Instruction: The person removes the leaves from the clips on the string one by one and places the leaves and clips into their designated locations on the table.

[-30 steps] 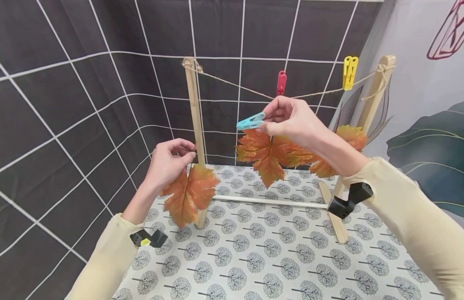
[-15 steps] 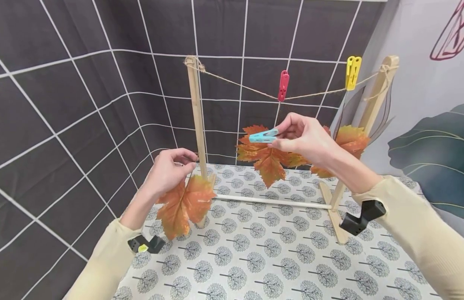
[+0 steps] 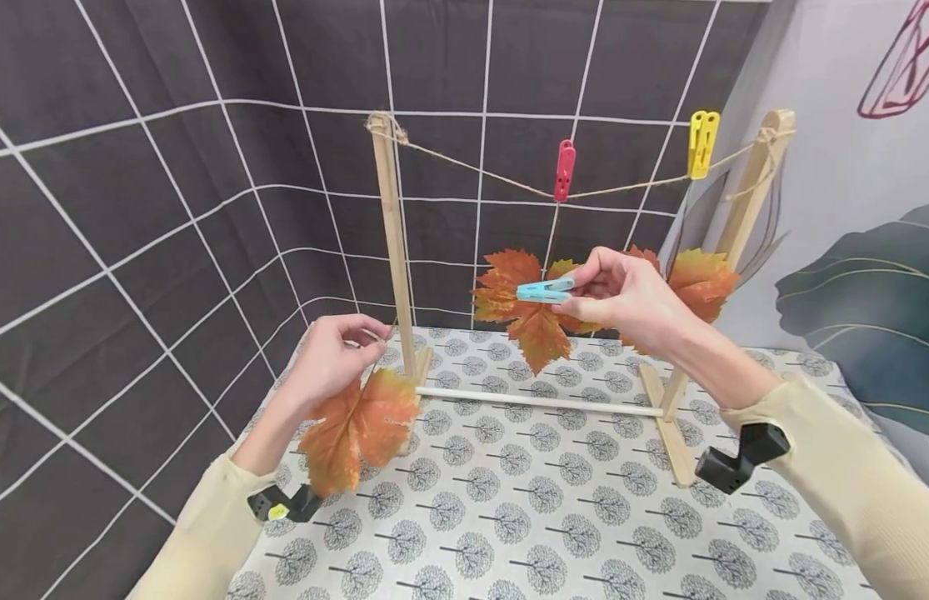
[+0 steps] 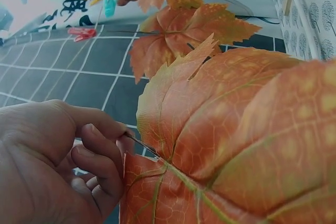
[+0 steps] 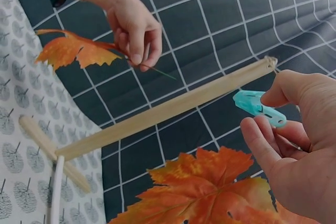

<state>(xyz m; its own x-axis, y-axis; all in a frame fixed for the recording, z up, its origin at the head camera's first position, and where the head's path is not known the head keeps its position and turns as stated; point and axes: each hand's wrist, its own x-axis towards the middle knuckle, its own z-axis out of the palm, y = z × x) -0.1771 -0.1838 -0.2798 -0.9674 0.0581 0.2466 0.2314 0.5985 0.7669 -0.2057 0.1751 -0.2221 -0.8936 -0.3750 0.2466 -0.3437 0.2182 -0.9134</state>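
My left hand (image 3: 344,354) pinches the thin stem of an orange artificial maple leaf (image 3: 359,429), which hangs below the fingers beside the left wooden post (image 3: 395,250). In the left wrist view that leaf (image 4: 220,145) fills the right side. Between thumb and fingers of my right hand (image 3: 629,296) is a light blue clothespin (image 3: 542,291), its nose pointing left. Behind it a second leaf (image 3: 535,333) hangs by its stem from a red clothespin (image 3: 565,171) on the twine (image 3: 479,172). A third leaf (image 3: 700,283), partly hidden by the right hand, hangs under a yellow clothespin (image 3: 702,146).
The twine sags between the left post and the right wooden post (image 3: 752,192). A white rod (image 3: 539,402) joins their feet low over the tree-print tablecloth (image 3: 509,517). Dark grid-patterned cloth (image 3: 157,275) stands behind and at the left.
My right hand has moved down and to the right with the blue clothespin, uncovering the red one. The left hand has lowered slightly to the left with its leaf.
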